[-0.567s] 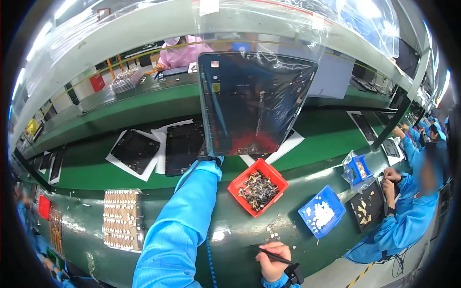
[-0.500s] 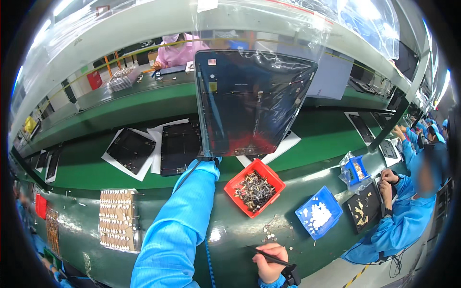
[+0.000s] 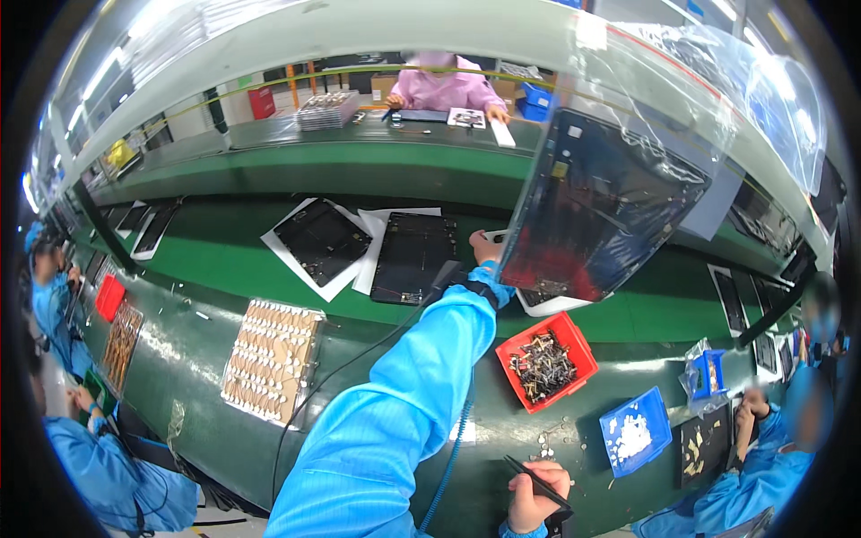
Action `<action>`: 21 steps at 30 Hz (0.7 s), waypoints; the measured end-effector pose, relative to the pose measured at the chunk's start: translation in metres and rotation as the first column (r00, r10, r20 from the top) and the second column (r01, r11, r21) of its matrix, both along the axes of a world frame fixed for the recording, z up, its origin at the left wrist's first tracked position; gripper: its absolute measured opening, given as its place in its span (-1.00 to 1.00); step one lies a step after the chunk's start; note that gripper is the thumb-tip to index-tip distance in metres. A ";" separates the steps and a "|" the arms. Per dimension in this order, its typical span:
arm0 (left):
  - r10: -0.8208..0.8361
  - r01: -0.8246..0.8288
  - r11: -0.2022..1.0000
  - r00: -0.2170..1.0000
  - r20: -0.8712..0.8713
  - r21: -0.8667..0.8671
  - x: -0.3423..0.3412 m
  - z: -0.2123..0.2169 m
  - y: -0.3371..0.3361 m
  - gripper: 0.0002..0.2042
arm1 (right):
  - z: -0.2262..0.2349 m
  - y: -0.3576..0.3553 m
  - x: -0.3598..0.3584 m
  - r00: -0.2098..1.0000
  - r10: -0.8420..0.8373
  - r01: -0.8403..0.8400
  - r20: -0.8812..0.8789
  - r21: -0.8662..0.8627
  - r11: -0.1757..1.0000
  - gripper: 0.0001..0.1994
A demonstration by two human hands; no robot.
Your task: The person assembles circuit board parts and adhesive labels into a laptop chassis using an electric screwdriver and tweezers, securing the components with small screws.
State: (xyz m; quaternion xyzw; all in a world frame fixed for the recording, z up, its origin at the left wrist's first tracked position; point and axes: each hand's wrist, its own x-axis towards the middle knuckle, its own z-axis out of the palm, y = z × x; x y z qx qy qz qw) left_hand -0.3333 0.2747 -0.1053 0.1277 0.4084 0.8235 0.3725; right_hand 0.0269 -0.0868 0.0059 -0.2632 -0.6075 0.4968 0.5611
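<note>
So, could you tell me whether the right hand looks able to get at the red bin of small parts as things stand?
Probably yes. The right hand holds black tweezers low on the bench, and the red bin lies just beyond it, open-topped, with only loose bits scattered between. The left hand is busy holding up the dark panel.

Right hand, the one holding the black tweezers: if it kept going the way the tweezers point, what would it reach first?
The right hand aims its black tweezers up and left, so probably the blue sleeve of the other arm, though depth is unclear.

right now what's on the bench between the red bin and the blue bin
In the head view, only a loose scatter of small parts lies on the dark green bench between the red bin and the blue bin.
</note>
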 end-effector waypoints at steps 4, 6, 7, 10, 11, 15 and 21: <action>0.243 -0.396 0.887 0.838 -0.488 -0.239 0.082 0.109 -0.022 -0.34 | -0.018 0.013 0.008 0.975 -0.216 0.213 -0.048 -0.055 0.975 -0.80; 0.278 -0.414 0.905 0.753 -0.597 -0.101 0.045 0.131 -0.040 -0.51 | -0.022 0.015 0.003 0.975 -0.208 0.206 -0.079 -0.034 0.978 -0.79; 0.259 -0.384 0.921 0.730 -0.633 -0.066 0.053 0.171 -0.068 -0.61 | -0.019 0.016 0.006 0.969 -0.239 0.236 -0.069 -0.042 0.971 -0.79; 0.531 -0.476 0.825 0.467 -0.707 0.305 0.005 0.228 -0.131 -0.78 | -0.008 0.013 -0.003 0.963 -0.225 0.213 -0.148 -0.094 0.973 -0.78; 0.613 -0.456 0.779 0.409 -0.676 0.430 -0.012 0.242 -0.152 -0.80 | -0.004 0.013 -0.005 0.962 -0.224 0.209 -0.158 -0.106 0.972 -0.78; 0.281 -0.319 0.929 0.269 -0.921 0.190 -0.028 0.318 -0.275 -0.70 | 0.000 0.016 0.003 0.937 -0.292 0.285 -0.193 -0.059 0.957 -0.81; -0.286 0.209 0.948 0.234 -0.929 -0.239 -0.005 0.380 -0.427 -0.66 | 0.021 0.012 0.046 0.829 -0.503 0.535 -0.245 0.086 0.840 -0.85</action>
